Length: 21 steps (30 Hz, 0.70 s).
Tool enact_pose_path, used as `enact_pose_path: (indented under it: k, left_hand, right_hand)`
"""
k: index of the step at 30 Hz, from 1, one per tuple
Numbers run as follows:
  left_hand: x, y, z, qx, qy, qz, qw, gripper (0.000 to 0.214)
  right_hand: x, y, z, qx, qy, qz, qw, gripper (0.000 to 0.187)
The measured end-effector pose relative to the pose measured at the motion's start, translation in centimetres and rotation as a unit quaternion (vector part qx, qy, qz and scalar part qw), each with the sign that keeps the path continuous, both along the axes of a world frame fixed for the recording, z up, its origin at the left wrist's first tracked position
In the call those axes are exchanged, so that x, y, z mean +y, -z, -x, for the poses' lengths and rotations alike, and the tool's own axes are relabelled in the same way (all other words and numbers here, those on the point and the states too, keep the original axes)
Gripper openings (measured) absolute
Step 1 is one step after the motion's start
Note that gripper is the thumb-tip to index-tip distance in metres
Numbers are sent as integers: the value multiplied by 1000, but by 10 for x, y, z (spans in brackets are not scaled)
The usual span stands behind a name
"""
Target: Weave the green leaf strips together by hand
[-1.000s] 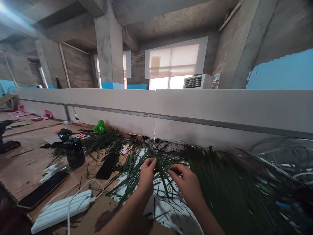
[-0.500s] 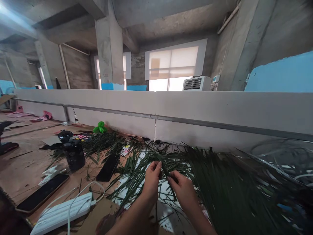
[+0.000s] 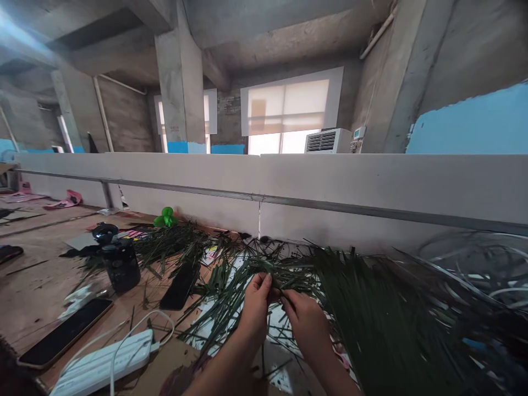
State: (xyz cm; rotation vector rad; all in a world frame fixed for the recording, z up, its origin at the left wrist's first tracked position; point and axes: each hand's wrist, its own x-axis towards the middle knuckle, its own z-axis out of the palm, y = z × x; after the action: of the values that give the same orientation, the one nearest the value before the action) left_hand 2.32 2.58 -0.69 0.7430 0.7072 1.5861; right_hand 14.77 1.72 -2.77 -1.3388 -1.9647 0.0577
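Just above a heap of cut green leaf strips (image 3: 223,308), my two hands are close together. My left hand (image 3: 256,305) pinches a narrow dark green leaf strip (image 3: 278,285) between thumb and forefinger. My right hand (image 3: 307,319) is closed on the same strip, a little lower and to the right, fingertips almost meeting the left ones. Part of the strip is hidden behind my fingers. To the right of my right hand lies a thick bundle of long dark green leaves (image 3: 379,319). White sheeting (image 3: 284,379) shows beneath the loose pieces.
Left of the heap are a black phone (image 3: 180,287), a black flask (image 3: 122,267), another phone (image 3: 66,333) and a white power strip (image 3: 105,360) with a looping cable. A green toy-like object (image 3: 165,218) stands near the white partition (image 3: 198,206). Clear tubing (image 3: 474,269) lies far right.
The camera view has shifted slightly. My right hand has turned a little and its fingertips have come closer to my left hand; the strip shows less between them.
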Motion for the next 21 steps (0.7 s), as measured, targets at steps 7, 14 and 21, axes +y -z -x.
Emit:
enact_pose_path:
  k: [7, 14, 21]
  left_hand:
    - [2, 0, 3, -14, 35, -12, 999, 36]
    - [1, -6, 10, 20, 119, -54, 991, 31]
    - [6, -6, 16, 15, 113, -44, 992, 32]
  right_hand:
    - [4, 2, -6, 62, -25, 26, 997, 26]
    - [9, 4, -12, 78, 4, -42, 996, 30]
    - [10, 1, -14, 138, -20, -30, 990, 28]
